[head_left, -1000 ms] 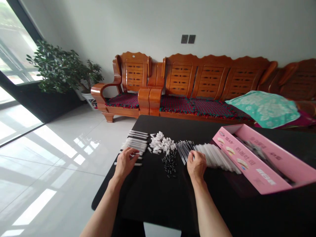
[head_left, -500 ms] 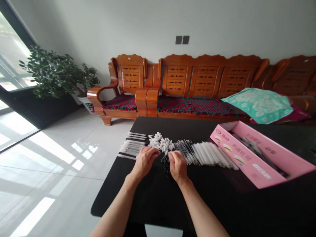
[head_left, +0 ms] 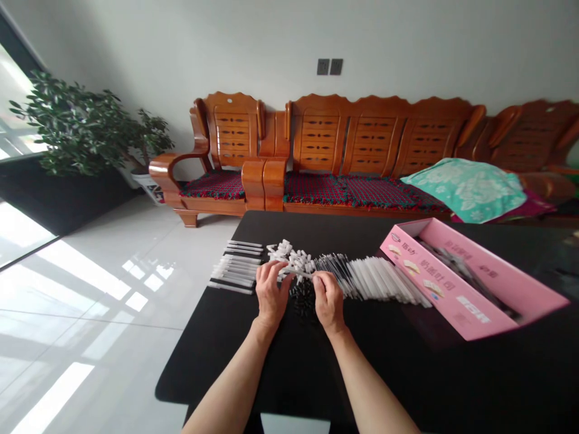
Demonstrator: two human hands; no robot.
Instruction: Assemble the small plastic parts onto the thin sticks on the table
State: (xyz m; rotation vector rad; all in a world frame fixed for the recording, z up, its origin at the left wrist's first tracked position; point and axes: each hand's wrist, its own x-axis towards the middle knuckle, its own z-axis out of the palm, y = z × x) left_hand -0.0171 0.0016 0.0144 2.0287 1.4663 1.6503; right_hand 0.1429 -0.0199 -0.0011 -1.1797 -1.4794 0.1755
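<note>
With left hand (head_left: 271, 294) and right hand (head_left: 329, 299) each pinching an end of the white pen tube (head_left: 298, 274) just above the black caps (head_left: 304, 296), align parts coaxially, push straight, avoid bending, wrists clear of the white caps (head_left: 292, 259).

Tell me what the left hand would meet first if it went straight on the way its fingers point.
Probably the pile of small white caps: the left hand, gripping one end of a white pen tube, points away across the black table, and the caps lie just beyond it. Depth is unclear.
</note>
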